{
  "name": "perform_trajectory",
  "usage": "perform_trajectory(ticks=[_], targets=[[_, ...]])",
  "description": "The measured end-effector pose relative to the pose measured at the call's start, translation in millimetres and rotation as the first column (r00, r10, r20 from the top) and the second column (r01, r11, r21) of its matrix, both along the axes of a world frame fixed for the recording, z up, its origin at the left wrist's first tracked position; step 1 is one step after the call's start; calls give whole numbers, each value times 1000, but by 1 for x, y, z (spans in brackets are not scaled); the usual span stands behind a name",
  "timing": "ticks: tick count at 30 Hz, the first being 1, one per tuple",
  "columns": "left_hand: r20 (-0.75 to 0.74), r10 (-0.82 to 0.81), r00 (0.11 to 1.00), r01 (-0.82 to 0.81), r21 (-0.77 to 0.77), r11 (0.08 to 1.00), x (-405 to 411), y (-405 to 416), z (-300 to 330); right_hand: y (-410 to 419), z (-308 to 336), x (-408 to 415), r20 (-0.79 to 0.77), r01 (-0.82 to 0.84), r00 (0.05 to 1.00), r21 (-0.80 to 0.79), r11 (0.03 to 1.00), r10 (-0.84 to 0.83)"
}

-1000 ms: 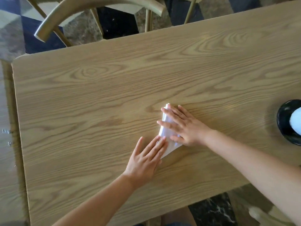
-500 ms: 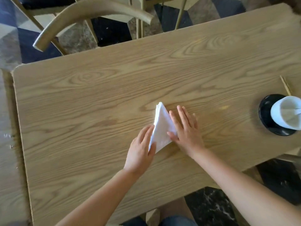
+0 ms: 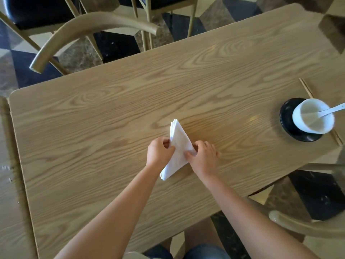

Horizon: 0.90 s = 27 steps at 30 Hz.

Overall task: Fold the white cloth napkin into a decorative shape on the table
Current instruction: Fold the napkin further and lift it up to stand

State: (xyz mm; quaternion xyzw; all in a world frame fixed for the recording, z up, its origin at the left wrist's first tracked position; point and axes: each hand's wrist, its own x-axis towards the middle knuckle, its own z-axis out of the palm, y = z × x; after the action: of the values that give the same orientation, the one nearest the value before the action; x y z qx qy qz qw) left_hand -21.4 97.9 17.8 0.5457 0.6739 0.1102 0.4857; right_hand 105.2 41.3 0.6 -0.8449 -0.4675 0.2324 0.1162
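Both your hands are pinching the white napkin (image 3: pixel 178 146) at mid-frame: left hand (image 3: pixel 159 153) gripping its left edge, right hand (image 3: pixel 202 157) its right corner. Its long axis is running from upper tip toward lower left across the table (image 3: pixel 93 128).

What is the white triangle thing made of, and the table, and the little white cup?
Napkin: looks like soft matte cloth, stacked layers showing at its edges. Table: wood or wood-look laminate, smooth, with swirling grain. Cup: probably glazed ceramic, glossy white, though plastic is possible.
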Motion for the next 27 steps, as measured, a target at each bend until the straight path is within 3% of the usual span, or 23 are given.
perform_trajectory(ticks=[3,10,15,22,27], targets=[[53,14,998,-14,-10,1000,-2,-4,3,-2,2,3,-70,42,997,20,999,-41],[267,80,960,-44,-137,990,6,-13,25,-15,31,26,-417,120,906,83,989,-75],[414,123,902,-41,-201,979,33,-22,57,-26,71,65,-484,139,874,173,975,-39],[581,-13,814,122,-150,981,93,-61,103,-64,117,149,-595,184,803,230,956,-11],[630,12,777,65,-99,993,161,-122,125,-114,141,221,-692,199,721,249,948,31]])
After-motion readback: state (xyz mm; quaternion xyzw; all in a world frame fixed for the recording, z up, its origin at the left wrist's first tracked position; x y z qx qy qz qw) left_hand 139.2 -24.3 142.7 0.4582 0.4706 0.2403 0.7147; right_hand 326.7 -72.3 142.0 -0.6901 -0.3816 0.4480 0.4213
